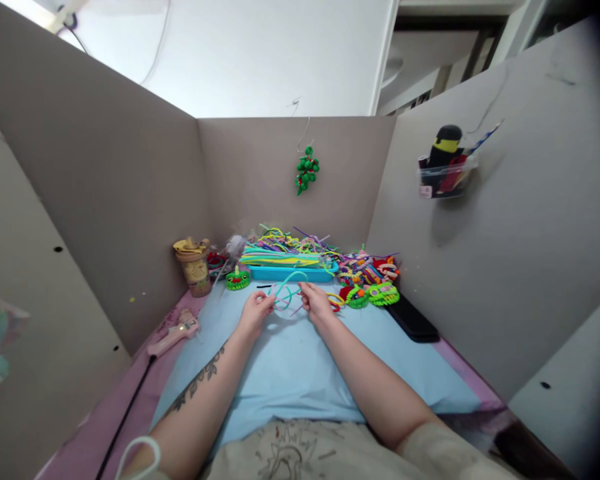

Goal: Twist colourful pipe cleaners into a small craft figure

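Wire, teal and fuzzy, a pipe cleaner [286, 287] bent into a loop, hangs just above the blue mat [300, 373] near its far edge, held between both hands; left hand [255, 313] pinches its 9 o'clock end with fingers closed on it; right hand [316, 303] pinches the 3 o'clock end the same way; a thin pink strand seems to lie beside it, too small to be sure. It looks light, soft on the surface and easily bent, likely holding whatever shape it gets; the ends, near a bend, seem the best grip, since the middle would fold. At 12 o'clock sits a blue tray [293, 272] heaped with more stems; at 1 o'clock, bright finished pieces [370, 287]; at 11 o'clock a green piece [237, 279] and a cup [194, 265]; at 9 o'clock a pink glue gun [175, 335]; a green ornament [307, 170] hangs on the back wall.
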Demonstrator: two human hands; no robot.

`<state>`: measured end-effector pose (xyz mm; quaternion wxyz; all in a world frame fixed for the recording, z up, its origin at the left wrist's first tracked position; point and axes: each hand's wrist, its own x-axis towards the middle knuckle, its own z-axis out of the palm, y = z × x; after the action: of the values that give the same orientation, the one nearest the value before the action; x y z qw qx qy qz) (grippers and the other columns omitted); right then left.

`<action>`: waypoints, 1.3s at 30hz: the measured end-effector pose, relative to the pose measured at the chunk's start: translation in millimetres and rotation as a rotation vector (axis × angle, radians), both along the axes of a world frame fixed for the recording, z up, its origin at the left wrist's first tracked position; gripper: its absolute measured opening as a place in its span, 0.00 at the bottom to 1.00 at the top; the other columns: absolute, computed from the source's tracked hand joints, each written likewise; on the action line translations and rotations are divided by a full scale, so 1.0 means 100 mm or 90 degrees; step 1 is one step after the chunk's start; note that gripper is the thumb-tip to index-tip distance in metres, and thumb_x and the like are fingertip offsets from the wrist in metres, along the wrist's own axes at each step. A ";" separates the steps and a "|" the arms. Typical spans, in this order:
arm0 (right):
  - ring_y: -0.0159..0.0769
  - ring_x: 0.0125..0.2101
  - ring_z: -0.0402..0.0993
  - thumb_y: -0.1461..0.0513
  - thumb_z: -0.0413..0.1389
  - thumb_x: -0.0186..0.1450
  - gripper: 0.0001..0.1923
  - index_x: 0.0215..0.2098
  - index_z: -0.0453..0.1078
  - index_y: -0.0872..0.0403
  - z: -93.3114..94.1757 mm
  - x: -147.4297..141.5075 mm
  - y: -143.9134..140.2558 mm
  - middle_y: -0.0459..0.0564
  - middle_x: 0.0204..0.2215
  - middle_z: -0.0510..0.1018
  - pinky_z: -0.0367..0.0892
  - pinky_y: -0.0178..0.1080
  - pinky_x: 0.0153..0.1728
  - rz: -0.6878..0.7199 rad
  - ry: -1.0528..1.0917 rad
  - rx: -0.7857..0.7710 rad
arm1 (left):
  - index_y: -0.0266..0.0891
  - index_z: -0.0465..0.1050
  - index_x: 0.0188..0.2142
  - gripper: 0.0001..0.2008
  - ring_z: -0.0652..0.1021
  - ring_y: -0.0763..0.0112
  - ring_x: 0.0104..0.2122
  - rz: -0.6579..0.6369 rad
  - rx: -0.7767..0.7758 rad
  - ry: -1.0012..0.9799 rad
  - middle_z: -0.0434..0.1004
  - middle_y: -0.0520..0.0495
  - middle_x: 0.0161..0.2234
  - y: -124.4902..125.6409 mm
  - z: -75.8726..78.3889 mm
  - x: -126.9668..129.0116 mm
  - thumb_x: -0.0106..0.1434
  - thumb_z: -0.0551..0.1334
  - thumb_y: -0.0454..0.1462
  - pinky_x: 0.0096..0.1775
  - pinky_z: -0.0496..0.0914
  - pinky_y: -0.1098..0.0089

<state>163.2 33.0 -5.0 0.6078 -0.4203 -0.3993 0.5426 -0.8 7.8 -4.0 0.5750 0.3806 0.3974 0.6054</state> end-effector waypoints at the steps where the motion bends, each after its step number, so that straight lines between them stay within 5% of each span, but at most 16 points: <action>1: 0.21 0.13 0.51 0.51 0.59 0.45 0.19 0.27 0.62 0.54 0.01 0.01 0.00 0.38 0.17 0.63 0.41 0.28 0.12 0.001 -0.003 0.009 | 0.39 0.60 0.27 0.23 0.72 0.77 0.21 -0.010 0.005 0.001 0.70 0.56 0.20 -0.01 0.00 0.00 0.37 0.71 0.40 0.28 0.64 0.75; 7: 0.22 0.14 0.51 0.53 0.61 0.46 0.16 0.22 0.63 0.56 0.04 -0.02 -0.08 0.37 0.14 0.62 0.46 0.30 0.15 0.073 -0.076 0.080 | 0.38 0.61 0.27 0.21 0.72 0.77 0.23 -0.068 0.023 0.022 0.69 0.56 0.20 -0.07 0.05 0.01 0.40 0.71 0.40 0.29 0.65 0.75; 12: 0.27 0.21 0.63 0.56 0.62 0.45 0.14 0.24 0.68 0.57 0.06 -0.02 -0.15 0.42 0.19 0.69 0.58 0.32 0.24 0.150 -0.174 0.141 | 0.38 0.60 0.27 0.20 0.71 0.79 0.22 -0.069 0.022 0.019 0.68 0.57 0.20 -0.08 0.06 0.00 0.40 0.71 0.39 0.29 0.65 0.75; 16: 0.32 0.33 0.68 0.56 0.62 0.47 0.13 0.27 0.69 0.56 0.04 -0.02 -0.15 0.46 0.30 0.73 0.62 0.35 0.36 0.101 -0.218 0.201 | 0.39 0.61 0.27 0.21 0.72 0.77 0.23 -0.063 0.018 0.010 0.69 0.57 0.21 -0.04 0.01 -0.01 0.39 0.71 0.40 0.29 0.65 0.75; 22: 0.35 0.38 0.68 0.56 0.57 0.53 0.30 0.52 0.56 0.51 -0.05 -0.06 -0.12 0.53 0.45 0.68 0.65 0.37 0.35 0.017 -0.267 0.204 | 0.38 0.61 0.26 0.22 0.73 0.77 0.24 0.018 -0.020 -0.052 0.69 0.56 0.22 0.06 -0.05 -0.05 0.37 0.72 0.39 0.29 0.66 0.75; 25: 0.38 0.40 0.65 0.60 0.56 0.55 0.23 0.49 0.61 0.52 -0.05 -0.13 -0.20 0.53 0.42 0.67 0.63 0.41 0.41 -0.115 -0.457 0.363 | 0.38 0.61 0.27 0.22 0.72 0.77 0.24 0.044 -0.037 -0.073 0.69 0.56 0.22 0.09 -0.07 -0.06 0.36 0.72 0.38 0.29 0.66 0.75; 28: 0.38 0.39 0.63 0.66 0.52 0.59 0.09 0.38 0.69 0.52 -0.04 -0.25 -0.32 0.51 0.34 0.68 0.60 0.41 0.42 -0.091 -0.673 0.538 | 0.38 0.62 0.27 0.21 0.72 0.78 0.24 0.032 -0.037 -0.076 0.68 0.57 0.22 0.08 -0.08 -0.06 0.38 0.72 0.38 0.29 0.66 0.76; 33: 0.39 0.36 0.60 0.67 0.49 0.61 0.11 0.39 0.70 0.50 -0.05 -0.43 -0.43 0.51 0.33 0.68 0.58 0.38 0.35 -0.123 -0.871 0.574 | 0.38 0.62 0.27 0.20 0.72 0.78 0.23 -0.013 -0.036 -0.087 0.68 0.56 0.22 0.05 -0.08 -0.04 0.39 0.71 0.37 0.28 0.66 0.76; 39: 0.39 0.35 0.60 0.65 0.49 0.63 0.10 0.40 0.70 0.50 -0.07 -0.44 -0.42 0.52 0.32 0.68 0.56 0.37 0.33 -0.141 -0.926 0.589 | 0.38 0.61 0.27 0.19 0.72 0.78 0.24 -0.076 -0.071 -0.103 0.69 0.56 0.22 0.06 -0.09 -0.05 0.39 0.71 0.36 0.27 0.65 0.77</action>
<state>119.1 -8.8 -12.4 0.3608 -0.4100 -0.8259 -0.1402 -5.9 13.6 -12.9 0.6606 0.3209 0.3594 0.5757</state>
